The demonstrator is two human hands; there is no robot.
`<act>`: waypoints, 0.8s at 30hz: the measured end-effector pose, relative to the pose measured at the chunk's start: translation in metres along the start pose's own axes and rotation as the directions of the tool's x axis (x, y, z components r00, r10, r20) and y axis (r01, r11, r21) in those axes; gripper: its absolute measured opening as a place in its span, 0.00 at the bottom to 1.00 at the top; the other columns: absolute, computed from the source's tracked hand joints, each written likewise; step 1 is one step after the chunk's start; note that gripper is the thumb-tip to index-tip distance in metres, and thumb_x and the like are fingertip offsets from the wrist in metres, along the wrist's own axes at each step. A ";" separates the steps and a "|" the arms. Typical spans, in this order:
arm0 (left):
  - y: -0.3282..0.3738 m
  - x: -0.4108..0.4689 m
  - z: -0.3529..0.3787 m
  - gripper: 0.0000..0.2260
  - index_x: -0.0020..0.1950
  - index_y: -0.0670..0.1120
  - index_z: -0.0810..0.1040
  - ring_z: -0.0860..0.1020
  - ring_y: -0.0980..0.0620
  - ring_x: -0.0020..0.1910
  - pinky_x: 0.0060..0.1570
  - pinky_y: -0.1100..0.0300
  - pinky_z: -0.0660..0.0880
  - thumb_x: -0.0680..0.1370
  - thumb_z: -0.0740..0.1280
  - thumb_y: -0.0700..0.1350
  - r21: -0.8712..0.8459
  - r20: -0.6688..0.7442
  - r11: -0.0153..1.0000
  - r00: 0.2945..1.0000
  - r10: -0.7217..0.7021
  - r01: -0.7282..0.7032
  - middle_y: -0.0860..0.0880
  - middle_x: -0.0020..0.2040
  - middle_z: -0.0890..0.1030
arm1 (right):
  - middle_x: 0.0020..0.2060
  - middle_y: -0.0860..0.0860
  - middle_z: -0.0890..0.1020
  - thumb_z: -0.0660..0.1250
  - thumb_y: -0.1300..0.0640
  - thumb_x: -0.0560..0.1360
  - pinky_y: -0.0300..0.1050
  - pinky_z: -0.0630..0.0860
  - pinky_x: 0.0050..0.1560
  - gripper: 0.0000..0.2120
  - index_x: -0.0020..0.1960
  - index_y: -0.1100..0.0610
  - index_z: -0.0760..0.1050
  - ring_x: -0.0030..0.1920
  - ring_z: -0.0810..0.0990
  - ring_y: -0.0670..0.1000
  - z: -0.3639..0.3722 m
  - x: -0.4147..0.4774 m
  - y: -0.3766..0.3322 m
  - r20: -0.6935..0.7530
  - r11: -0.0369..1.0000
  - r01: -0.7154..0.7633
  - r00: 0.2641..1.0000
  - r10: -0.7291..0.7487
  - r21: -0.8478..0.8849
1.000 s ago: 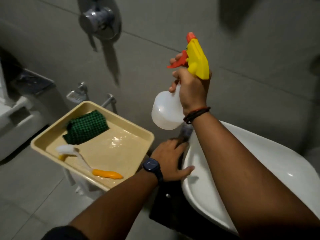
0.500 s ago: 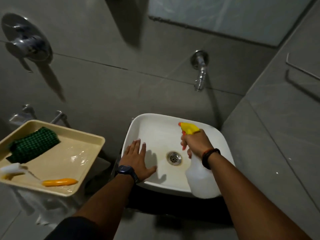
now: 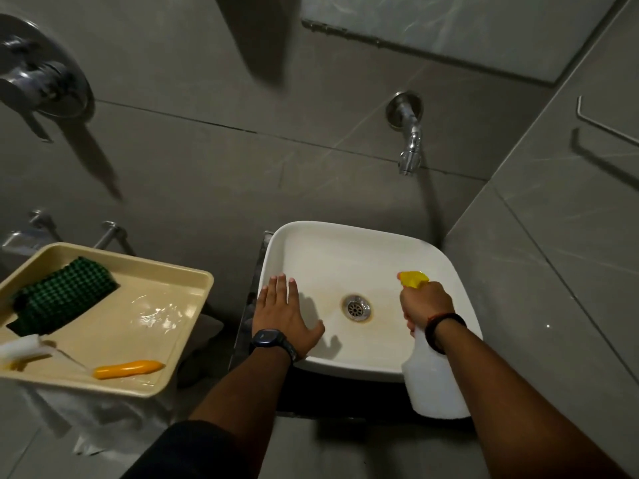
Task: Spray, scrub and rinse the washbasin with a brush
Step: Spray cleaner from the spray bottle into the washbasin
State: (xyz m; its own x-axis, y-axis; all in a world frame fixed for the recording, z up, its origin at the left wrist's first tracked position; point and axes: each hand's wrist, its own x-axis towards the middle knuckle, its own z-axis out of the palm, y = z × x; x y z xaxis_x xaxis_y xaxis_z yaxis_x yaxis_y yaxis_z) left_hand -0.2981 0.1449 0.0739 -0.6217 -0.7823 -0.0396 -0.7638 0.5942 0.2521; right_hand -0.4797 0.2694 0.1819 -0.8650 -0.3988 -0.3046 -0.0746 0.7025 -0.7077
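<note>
A white square washbasin (image 3: 349, 243) sits against the grey tiled wall, with a metal drain (image 3: 357, 307) ringed by a brownish stain. My right hand (image 3: 424, 303) grips a white spray bottle (image 3: 432, 385) with a yellow head, its nozzle aimed into the basin from the right rim. My left hand (image 3: 281, 314) lies flat, fingers spread, on the basin's left rim. A brush (image 3: 126, 368) with an orange handle and white head lies in a beige tray (image 3: 193, 292) to the left.
A green scrub pad (image 3: 62, 294) lies in the tray's far corner. A chrome tap (image 3: 408, 140) juts from the wall above the basin. A shower mixer (image 3: 38, 84) is on the wall at upper left. A tiled side wall stands close on the right.
My view swung from the tray to above the basin. My right hand lowered the spray bottle from chest height to the basin's right side. My left hand stayed on the left rim.
</note>
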 end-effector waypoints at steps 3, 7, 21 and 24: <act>0.000 0.002 0.000 0.45 0.76 0.44 0.42 0.42 0.44 0.76 0.73 0.49 0.39 0.70 0.52 0.69 -0.016 -0.015 1.000 1.000 -0.006 0.005 0.42 0.78 0.45 | 0.31 0.58 0.77 0.57 0.59 0.68 0.43 0.72 0.26 0.18 0.55 0.56 0.77 0.23 0.72 0.55 0.000 -0.005 0.004 0.079 0.997 -0.068 0.994 0.071 -0.038; -0.002 0.001 0.000 0.45 0.76 0.44 0.42 0.42 0.44 0.76 0.73 0.49 0.40 0.70 0.52 0.70 -0.007 0.001 1.000 1.000 -0.006 0.006 0.42 0.78 0.44 | 0.26 0.59 0.73 0.57 0.62 0.67 0.41 0.68 0.25 0.17 0.50 0.65 0.78 0.18 0.67 0.53 0.020 -0.024 0.008 0.264 0.992 -0.124 0.957 0.121 -0.005; -0.001 0.004 0.000 0.45 0.76 0.44 0.40 0.41 0.44 0.76 0.74 0.48 0.41 0.71 0.53 0.70 0.028 0.016 0.999 1.000 -0.022 0.022 0.43 0.78 0.43 | 0.35 0.58 0.81 0.58 0.56 0.65 0.49 0.79 0.31 0.16 0.50 0.56 0.77 0.25 0.78 0.58 0.007 0.010 -0.003 0.003 0.999 0.011 1.000 -0.011 -0.052; 0.000 0.002 -0.001 0.45 0.76 0.44 0.41 0.42 0.45 0.76 0.74 0.48 0.42 0.71 0.54 0.69 0.031 0.005 0.999 1.000 -0.030 0.030 0.43 0.78 0.44 | 0.32 0.58 0.77 0.57 0.58 0.67 0.43 0.72 0.28 0.15 0.51 0.57 0.76 0.24 0.73 0.56 0.000 0.007 0.008 0.118 0.996 -0.036 0.992 0.045 -0.078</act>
State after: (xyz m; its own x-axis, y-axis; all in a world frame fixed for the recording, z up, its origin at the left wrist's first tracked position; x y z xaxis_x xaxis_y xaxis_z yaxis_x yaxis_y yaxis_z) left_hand -0.2993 0.1435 0.0744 -0.5996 -0.7986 -0.0522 -0.7868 0.5763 0.2210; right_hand -0.4861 0.2727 0.1742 -0.8026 -0.4335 -0.4099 -0.0817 0.7605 -0.6442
